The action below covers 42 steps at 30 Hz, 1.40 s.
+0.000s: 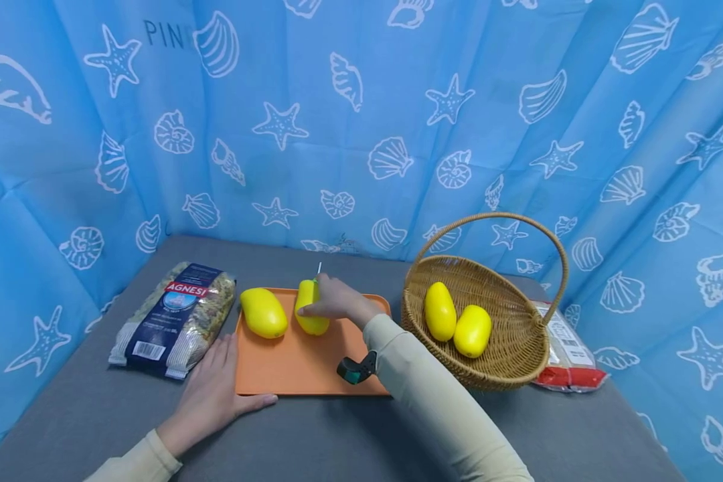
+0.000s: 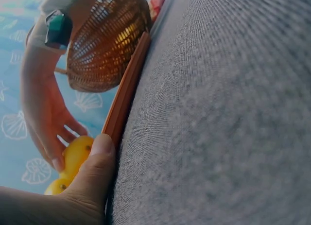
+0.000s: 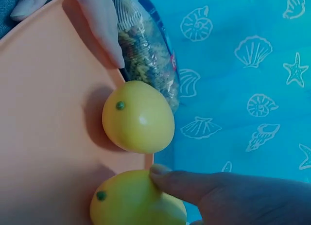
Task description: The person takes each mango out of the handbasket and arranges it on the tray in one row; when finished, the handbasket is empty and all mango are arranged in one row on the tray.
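Observation:
My right hand (image 1: pixel 337 299) grips a yellow mango (image 1: pixel 305 294) over the far half of the orange tray (image 1: pixel 295 368), reaching across from the right. In the right wrist view its thumb (image 3: pixel 180 181) presses on top of that fruit. Beside it on the left, a second mango (image 1: pixel 264 313) lies at the tray's far left corner. At the near left corner my left hand (image 1: pixel 207 395) rests with straight fingers along the tray's left side. Its thumb (image 2: pixel 97 162) lies against the front edge. Two more yellow mangoes (image 1: pixel 440 312) sit in the wicker basket (image 1: pixel 512 341).
A bag of Agnesi pasta (image 1: pixel 183 314) lies left of the tray, close to my left fingers. The basket's tall handle (image 1: pixel 497 215) arches up on the right. Behind the basket lies a red and white packet (image 1: pixel 572 365). A blue shell-patterned curtain (image 1: pixel 337 167) hangs behind the table.

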{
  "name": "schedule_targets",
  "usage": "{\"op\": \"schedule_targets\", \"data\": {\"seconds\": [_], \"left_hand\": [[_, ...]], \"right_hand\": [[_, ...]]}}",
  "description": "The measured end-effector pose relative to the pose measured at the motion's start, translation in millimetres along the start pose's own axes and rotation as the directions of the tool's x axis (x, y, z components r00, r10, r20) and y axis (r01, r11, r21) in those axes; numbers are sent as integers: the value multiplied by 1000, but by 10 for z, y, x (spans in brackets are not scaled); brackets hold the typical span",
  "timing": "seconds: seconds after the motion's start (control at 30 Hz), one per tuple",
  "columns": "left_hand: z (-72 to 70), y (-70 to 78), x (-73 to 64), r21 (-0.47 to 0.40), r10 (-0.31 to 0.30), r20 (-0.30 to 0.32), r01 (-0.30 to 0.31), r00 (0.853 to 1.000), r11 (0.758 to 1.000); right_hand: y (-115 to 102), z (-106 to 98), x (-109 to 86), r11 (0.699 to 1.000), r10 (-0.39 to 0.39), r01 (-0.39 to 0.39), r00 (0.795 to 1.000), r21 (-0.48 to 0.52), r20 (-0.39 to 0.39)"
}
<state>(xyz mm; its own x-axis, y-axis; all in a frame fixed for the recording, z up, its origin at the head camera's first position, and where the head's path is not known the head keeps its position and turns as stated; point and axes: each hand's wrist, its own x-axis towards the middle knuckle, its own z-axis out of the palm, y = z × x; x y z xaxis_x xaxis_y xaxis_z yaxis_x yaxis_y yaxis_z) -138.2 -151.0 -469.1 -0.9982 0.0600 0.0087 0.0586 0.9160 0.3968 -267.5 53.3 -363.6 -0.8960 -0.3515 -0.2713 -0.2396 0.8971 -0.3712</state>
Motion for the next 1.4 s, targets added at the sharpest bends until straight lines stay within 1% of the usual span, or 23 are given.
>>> {"op": "schedule_targets", "data": {"seconds": [0.13, 0.37, 0.5, 0.77, 1.13, 1.3, 1.4], "left_hand": [[-5, 13, 18, 3, -11, 5, 11, 1000, 1000], [2, 7, 26, 11, -8, -8, 9, 1000, 1000], [24, 13, 22, -6, -7, -12, 7, 1000, 1000], [58, 26, 6, -11, -14, -29, 13, 1000, 1000], [21, 30, -11, -32, -23, -15, 23, 1000, 999], [14, 39, -13, -40, -28, -8, 28, 1000, 999], [19, 37, -9, -46, -27, -10, 27, 1000, 999]], "right_hand": [[4, 17, 14, 1000, -18, 18, 1000, 2, 6], [-10, 57, 32, 999, -53, 53, 998, -4, 17], [-17, 93, 49, 998, -68, 68, 998, -13, 16], [-25, 106, 52, 998, -62, 63, 998, -27, 29], [-62, 68, 23, 998, -38, 41, 997, -45, 64], [-64, 6, -34, 1000, -7, 10, 996, -30, 87], [-61, -88, -105, 1000, -12, 15, 995, -25, 102]]}}
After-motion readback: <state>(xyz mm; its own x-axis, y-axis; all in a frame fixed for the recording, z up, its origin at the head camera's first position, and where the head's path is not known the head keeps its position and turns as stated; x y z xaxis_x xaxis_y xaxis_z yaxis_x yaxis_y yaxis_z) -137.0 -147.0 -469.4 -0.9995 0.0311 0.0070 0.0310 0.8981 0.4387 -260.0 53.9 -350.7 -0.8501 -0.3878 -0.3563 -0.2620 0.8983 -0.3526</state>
